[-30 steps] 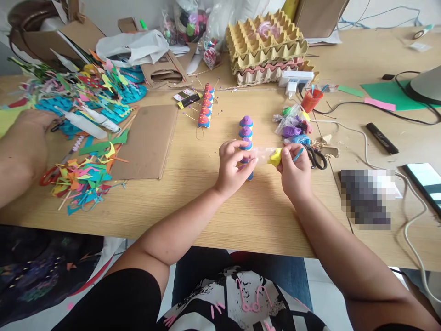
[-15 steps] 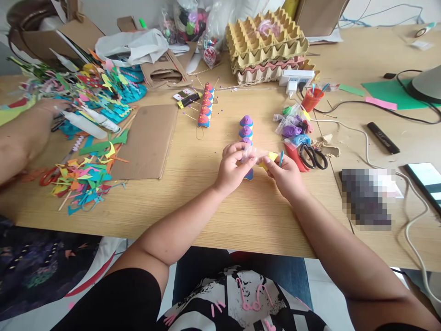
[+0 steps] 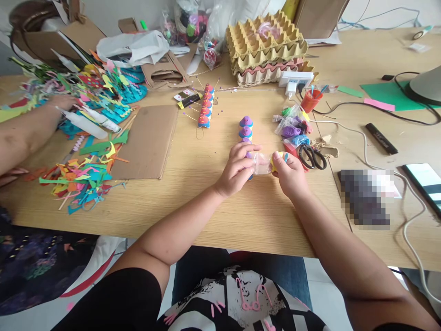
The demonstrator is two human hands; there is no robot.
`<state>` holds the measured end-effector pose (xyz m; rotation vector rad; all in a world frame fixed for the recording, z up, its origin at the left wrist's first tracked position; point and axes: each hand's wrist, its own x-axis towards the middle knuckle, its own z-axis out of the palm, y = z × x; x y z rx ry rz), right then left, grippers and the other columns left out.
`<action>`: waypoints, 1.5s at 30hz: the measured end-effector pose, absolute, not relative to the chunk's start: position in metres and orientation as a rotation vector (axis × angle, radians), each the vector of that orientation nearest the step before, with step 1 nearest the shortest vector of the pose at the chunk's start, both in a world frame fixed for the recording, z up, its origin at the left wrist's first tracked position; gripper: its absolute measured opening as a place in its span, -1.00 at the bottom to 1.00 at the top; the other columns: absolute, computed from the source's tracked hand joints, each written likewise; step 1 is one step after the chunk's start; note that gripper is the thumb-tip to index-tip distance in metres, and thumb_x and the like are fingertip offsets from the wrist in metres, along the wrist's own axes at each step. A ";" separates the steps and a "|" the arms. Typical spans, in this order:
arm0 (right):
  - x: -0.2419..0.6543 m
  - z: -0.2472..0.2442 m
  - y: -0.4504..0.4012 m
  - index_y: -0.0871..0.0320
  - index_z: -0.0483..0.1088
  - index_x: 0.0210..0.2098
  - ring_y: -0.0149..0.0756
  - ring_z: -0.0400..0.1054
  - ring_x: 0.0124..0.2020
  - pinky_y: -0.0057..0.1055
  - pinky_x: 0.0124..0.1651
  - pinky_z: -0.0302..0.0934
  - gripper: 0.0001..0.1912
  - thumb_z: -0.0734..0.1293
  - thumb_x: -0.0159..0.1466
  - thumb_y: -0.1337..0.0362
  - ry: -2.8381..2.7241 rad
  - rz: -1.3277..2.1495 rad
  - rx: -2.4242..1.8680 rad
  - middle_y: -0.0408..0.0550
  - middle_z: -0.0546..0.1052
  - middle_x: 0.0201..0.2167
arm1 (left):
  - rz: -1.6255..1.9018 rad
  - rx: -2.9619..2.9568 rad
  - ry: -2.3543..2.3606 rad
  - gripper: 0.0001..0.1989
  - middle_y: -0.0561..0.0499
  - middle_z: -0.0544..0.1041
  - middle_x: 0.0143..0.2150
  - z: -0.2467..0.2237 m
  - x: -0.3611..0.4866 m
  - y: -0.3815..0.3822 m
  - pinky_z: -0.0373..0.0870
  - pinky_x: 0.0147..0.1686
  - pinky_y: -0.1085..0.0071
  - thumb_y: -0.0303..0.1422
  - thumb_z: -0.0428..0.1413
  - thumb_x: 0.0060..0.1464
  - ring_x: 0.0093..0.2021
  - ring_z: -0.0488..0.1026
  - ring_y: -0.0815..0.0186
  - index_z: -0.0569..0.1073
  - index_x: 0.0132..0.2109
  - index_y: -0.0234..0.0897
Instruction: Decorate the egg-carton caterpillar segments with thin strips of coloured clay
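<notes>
A small clear plastic bag (image 3: 261, 164) is stretched between my two hands. My left hand (image 3: 236, 170) pinches its left end. In my right hand (image 3: 291, 174) is the other end, where something yellow (image 3: 276, 162) shows under the thumb; a small blue tip sticks up beside it. Behind my left hand stands a row of purple-topped bumps (image 3: 245, 132) with blue and yellow below, its near part mostly hidden by the fingers. Farther back on the left is a similar row with red tops (image 3: 206, 106) and thin sticks at its sides.
Scissors (image 3: 313, 156), bagged clay (image 3: 292, 128) and a red cup (image 3: 312, 100) are to the right. Egg trays (image 3: 265, 46) stand at the back. Left are cardboard (image 3: 146, 140), paper scraps (image 3: 82, 177), glue bottles (image 3: 84, 124) and another person's arm (image 3: 31, 128).
My hands have moved slightly apart, and the clear bag is now drawn out between them. At the left, the other person's arm has shifted right, and a second hand shows below it.
</notes>
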<state>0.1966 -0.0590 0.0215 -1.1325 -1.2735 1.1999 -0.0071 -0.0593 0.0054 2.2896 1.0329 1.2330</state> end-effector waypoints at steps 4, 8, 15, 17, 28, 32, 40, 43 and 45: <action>0.194 0.024 -0.059 0.08 0.22 -0.53 -0.44 0.11 -0.57 -0.44 -0.49 0.06 -0.24 0.44 0.12 -0.49 -1.219 1.201 -1.149 -0.22 0.28 -0.61 | 1.224 2.315 1.010 -0.60 -0.02 0.55 0.34 0.006 -0.007 -0.059 0.26 0.56 -0.07 -0.46 0.00 0.35 0.44 0.32 0.10 0.70 0.04 -0.04; 0.193 0.024 -0.057 0.08 0.20 -0.54 -0.45 0.13 -0.56 -0.44 -0.47 0.07 -0.22 0.46 0.09 -0.50 -1.202 1.201 -1.149 -0.23 0.27 -0.62 | 1.309 2.312 0.951 -0.68 -0.06 0.61 0.25 0.004 -0.003 -0.057 0.32 0.51 -0.04 -0.38 0.03 0.43 0.37 0.39 0.14 0.70 0.04 -0.06; 0.192 0.026 -0.060 0.09 0.22 -0.56 -0.45 0.12 -0.58 -0.41 -0.46 0.05 -0.24 0.42 0.15 -0.49 -1.316 1.163 -1.105 -0.22 0.27 -0.64 | 1.316 2.323 1.111 -0.86 -0.04 0.66 0.13 -0.004 -0.002 -0.051 0.41 0.42 0.00 -0.25 0.24 0.36 0.31 0.41 0.13 0.73 -0.14 -0.05; 0.191 0.025 -0.062 0.09 0.21 -0.57 -0.45 0.11 -0.58 -0.40 -0.47 0.03 -0.23 0.39 0.18 -0.49 -1.364 1.162 -1.075 -0.22 0.26 -0.65 | 1.342 2.337 1.172 -0.84 -0.04 0.66 0.13 -0.004 -0.004 -0.052 0.39 0.42 -0.03 -0.18 0.29 0.32 0.34 0.38 0.09 0.73 -0.23 -0.06; 0.189 0.020 -0.064 -0.01 0.37 -0.09 -0.44 0.30 -0.52 -0.47 -0.48 0.13 -0.40 0.60 0.16 -0.22 -1.159 1.399 -0.933 -0.28 0.44 -0.48 | 1.571 2.335 1.291 -0.86 0.02 0.62 0.15 -0.014 -0.003 -0.050 0.37 0.40 -0.16 -0.12 0.23 0.35 0.34 0.34 0.03 0.70 -0.14 0.08; 0.189 0.018 -0.062 -0.03 0.37 -0.06 -0.45 0.29 -0.52 -0.46 -0.46 0.13 -0.45 0.60 0.20 -0.16 -1.153 1.317 -0.932 -0.30 0.42 -0.49 | 1.590 2.323 1.302 -0.87 0.02 0.62 0.14 -0.018 -0.001 -0.049 0.41 0.38 -0.15 -0.15 0.23 0.35 0.32 0.35 0.04 0.71 -0.09 0.13; 0.187 0.015 -0.060 0.06 0.23 -0.40 -0.49 0.14 -0.56 -0.46 -0.51 -0.02 -0.39 0.60 0.15 -0.20 -1.072 1.336 -0.903 -0.26 0.36 -0.54 | 1.578 2.315 1.317 -0.71 0.00 0.61 0.16 -0.013 0.001 -0.056 0.42 0.37 -0.15 -0.01 0.14 0.41 0.31 0.35 0.04 0.71 -0.14 0.05; 0.186 0.019 -0.061 0.07 0.24 -0.42 -0.48 0.10 -0.57 -0.46 -0.51 -0.06 -0.44 0.62 0.15 -0.10 -1.004 1.390 -0.877 -0.27 0.29 -0.57 | 1.588 2.334 1.294 -0.76 0.01 0.60 0.16 -0.012 0.000 -0.057 0.40 0.38 -0.14 -0.05 0.16 0.41 0.34 0.34 0.04 0.70 -0.10 0.06; 0.185 0.021 -0.062 0.07 0.28 -0.42 -0.48 0.12 -0.55 -0.46 -0.49 -0.06 -0.50 0.62 0.13 -0.02 -0.970 1.430 -0.868 -0.26 0.30 -0.56 | 1.579 2.324 1.290 -0.80 0.00 0.58 0.16 -0.013 0.000 -0.057 0.38 0.40 -0.14 -0.08 0.19 0.40 0.36 0.33 0.03 0.69 -0.07 0.07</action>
